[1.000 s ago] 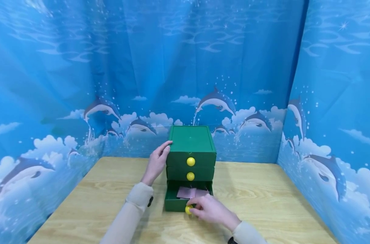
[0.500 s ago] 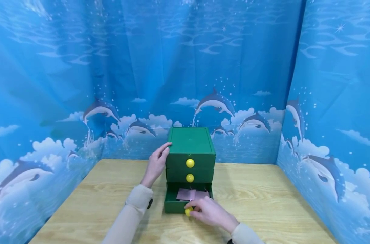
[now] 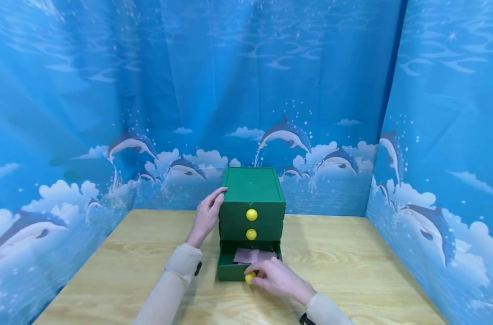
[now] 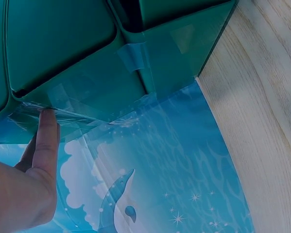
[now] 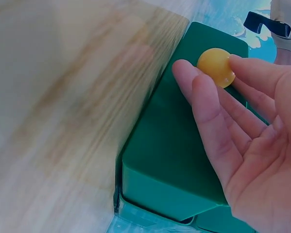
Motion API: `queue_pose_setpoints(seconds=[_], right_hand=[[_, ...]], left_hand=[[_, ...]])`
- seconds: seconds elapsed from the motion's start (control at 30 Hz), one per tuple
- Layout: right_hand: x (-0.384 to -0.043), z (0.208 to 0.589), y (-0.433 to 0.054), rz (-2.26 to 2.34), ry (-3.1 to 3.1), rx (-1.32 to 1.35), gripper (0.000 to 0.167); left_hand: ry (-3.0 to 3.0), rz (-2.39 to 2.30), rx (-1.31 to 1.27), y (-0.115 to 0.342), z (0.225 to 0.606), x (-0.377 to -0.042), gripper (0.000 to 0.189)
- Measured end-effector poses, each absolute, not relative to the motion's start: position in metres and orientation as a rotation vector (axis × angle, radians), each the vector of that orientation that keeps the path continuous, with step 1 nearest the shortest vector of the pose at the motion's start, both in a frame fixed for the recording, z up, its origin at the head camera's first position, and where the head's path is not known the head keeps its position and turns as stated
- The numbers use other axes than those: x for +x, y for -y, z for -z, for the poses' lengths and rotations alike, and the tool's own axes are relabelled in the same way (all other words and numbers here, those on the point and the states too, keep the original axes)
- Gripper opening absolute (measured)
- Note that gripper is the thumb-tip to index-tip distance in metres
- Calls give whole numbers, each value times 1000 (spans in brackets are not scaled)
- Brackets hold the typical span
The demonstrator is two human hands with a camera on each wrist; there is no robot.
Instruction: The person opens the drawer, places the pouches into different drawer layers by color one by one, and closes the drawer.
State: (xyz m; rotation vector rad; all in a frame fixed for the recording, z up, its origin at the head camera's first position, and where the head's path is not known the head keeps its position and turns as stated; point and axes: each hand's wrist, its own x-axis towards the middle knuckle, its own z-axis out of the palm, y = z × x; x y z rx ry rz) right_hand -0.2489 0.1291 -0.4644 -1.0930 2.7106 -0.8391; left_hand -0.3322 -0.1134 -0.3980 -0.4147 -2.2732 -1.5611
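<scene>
A small green cabinet (image 3: 252, 185) of three stacked drawers stands on the table, each drawer with a round yellow knob. The bottom drawer (image 3: 230, 272) is pulled out, and a folded light-purple piece (image 3: 244, 256) lies in it. My right hand (image 3: 278, 278) pinches that drawer's knob (image 5: 215, 67) between thumb and fingers. At the cabinet's left side, my left hand (image 3: 207, 214) touches near the top edge with extended fingers. In the left wrist view, a fingertip (image 4: 47, 116) presses the side wall, where clear tape shows. The two upper drawers are closed.
The light wooden table (image 3: 343, 262) spreads around the cabinet on both sides. Blue curtains (image 3: 181, 90) printed with dolphins and clouds hang behind it and at the left and right.
</scene>
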Motion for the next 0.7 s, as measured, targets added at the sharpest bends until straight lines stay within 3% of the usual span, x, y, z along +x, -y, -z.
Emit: queue_pose_setpoints(seconds=[0.7], right_hand=[[-268,465,-125,848,-2714,-932,25]], left_hand=[[2299,1562,-403,114,398,-333,45]])
